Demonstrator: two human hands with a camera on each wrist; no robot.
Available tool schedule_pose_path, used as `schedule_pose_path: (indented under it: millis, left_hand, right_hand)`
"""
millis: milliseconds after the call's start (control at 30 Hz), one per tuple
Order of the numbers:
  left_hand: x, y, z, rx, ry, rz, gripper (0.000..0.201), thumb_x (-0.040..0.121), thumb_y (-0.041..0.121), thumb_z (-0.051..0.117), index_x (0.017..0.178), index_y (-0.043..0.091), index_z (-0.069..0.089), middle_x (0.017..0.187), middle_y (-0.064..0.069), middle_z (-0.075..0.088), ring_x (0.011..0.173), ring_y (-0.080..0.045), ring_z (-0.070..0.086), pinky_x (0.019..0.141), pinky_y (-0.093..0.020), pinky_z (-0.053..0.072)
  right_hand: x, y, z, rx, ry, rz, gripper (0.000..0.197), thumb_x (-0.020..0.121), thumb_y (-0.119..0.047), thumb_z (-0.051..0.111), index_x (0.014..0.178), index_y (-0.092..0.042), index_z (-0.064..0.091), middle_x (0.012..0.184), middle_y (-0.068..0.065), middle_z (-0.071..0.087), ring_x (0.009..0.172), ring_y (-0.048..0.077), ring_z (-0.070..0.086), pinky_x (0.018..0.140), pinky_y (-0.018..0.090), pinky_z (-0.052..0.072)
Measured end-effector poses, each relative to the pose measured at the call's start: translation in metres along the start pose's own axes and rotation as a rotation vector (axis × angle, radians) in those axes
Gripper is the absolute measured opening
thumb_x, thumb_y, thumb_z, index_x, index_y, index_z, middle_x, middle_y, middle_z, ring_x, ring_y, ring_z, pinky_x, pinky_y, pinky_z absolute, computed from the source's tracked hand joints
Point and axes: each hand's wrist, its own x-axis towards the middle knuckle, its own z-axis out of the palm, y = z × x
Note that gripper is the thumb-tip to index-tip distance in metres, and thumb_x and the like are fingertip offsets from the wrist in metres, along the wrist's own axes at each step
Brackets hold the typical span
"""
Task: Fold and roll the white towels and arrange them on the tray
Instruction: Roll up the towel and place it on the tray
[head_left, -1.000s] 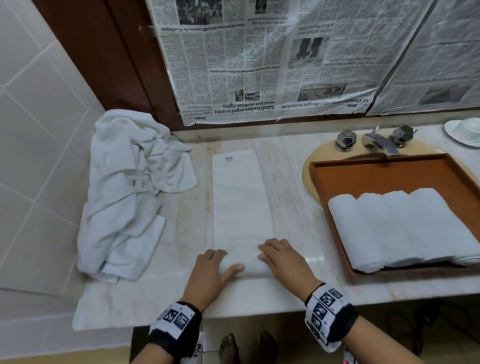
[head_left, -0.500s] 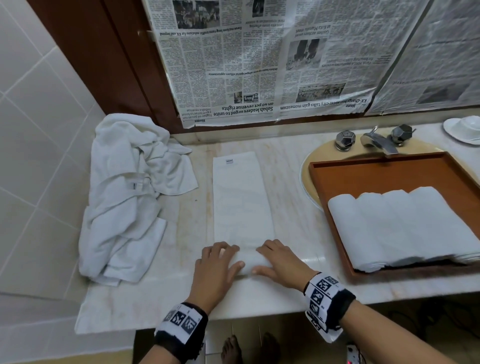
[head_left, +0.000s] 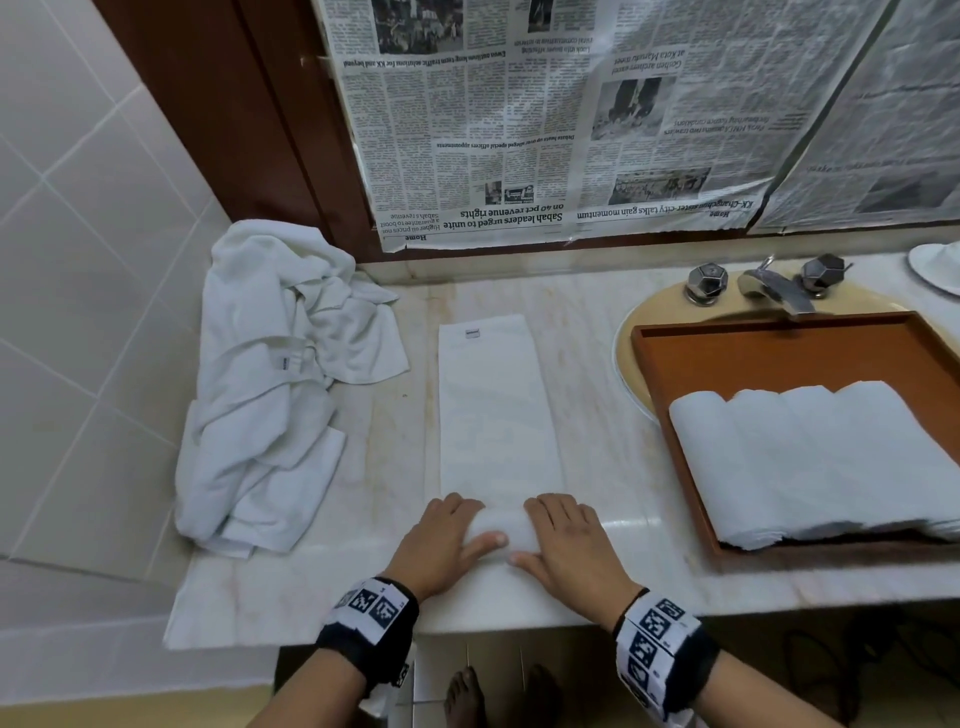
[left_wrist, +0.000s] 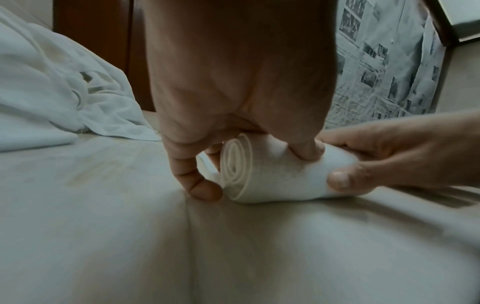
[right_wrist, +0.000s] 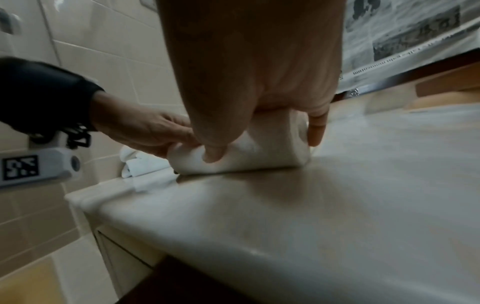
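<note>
White terry, folded into a long narrow strip (head_left: 496, 410), lies lengthwise on the marble counter (head_left: 613, 467), and its near end is already wound into a small roll (left_wrist: 272, 176) at the counter's front edge. The left hand (head_left: 441, 540) and right hand (head_left: 566, 545) both curl over that roll, thumbs tucked behind, fingers pressing over the top. The spiral seen from the left wrist looks fairly tight, though its far end is hidden.

To roll well, both hands should push forward evenly, keeping the side edges flush so the roll does not cone. Steady downward pressure keeps it compact.

Four finished rolls (head_left: 810, 457) lie side by side in the wooden tray (head_left: 779, 343) at right; a heap of unfolded towels (head_left: 270, 384) waits at left.
</note>
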Motion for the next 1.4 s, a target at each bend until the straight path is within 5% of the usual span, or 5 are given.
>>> schedule_pose_path:
  millis: [400,567,733,1133,1400]
  left_hand:
    - [-0.012,-0.010,0.015,0.110,0.151,0.049,0.076,0.085,0.082,0.019,0.144,0.038,0.037,0.139,0.012,0.040,0.127,-0.014,0.037,0.096,-0.035,0.040]
    - [-0.005,-0.009,0.004,0.058,0.046,0.005,0.103,0.068,0.094,0.005,0.141,0.032,0.042,0.134,0.008,0.044,0.122,-0.016,0.037,0.097,-0.037,0.041]
    - [-0.005,-0.003,0.002,-0.066,0.010,-0.040,0.113,0.061,0.100,0.006,0.143,0.032,0.042,0.133,0.006,0.043,0.121,-0.018,0.038,0.098,-0.037,0.038]
    - [-0.018,-0.001,0.017,0.030,0.156,0.069,0.075,0.081,0.077,0.044,0.144,0.036,0.043,0.140,0.016,0.044,0.129,-0.010,0.035,0.099,-0.035,0.042]
    - [-0.005,0.001,0.005,-0.118,0.034,-0.006,0.084,0.067,0.083,0.045,0.137,0.035,0.049,0.130,0.012,0.048,0.122,-0.014,0.038,0.101,-0.039,0.040]
  right_hand:
    - [0.032,0.020,-0.033,0.349,-0.473,0.098,0.058,0.092,-0.060,0.054,0.127,-0.015,0.050,0.126,0.004,0.050,0.119,0.022,0.043,0.100,0.038,0.036]
    - [0.000,0.010,-0.012,0.069,-0.131,-0.025,0.063,0.090,-0.061,0.037,0.128,-0.015,0.056,0.120,0.001,0.061,0.106,0.022,0.062,0.084,0.037,0.052]
    - [0.013,0.013,-0.019,0.203,-0.321,0.034,0.098,0.076,-0.087,0.013,0.141,-0.018,0.041,0.138,0.000,0.043,0.126,0.022,0.041,0.099,0.040,0.040]
    - [0.014,0.013,-0.019,0.238,-0.134,0.088,0.041,0.102,-0.047,0.037,0.115,-0.018,0.063,0.112,0.000,0.059,0.106,0.022,0.055,0.089,0.038,0.044]
    - [0.008,0.006,-0.011,-0.058,-0.134,-0.076,0.070,0.082,-0.065,0.037,0.124,-0.015,0.059,0.114,0.002,0.062,0.101,0.024,0.061,0.077,0.039,0.049]
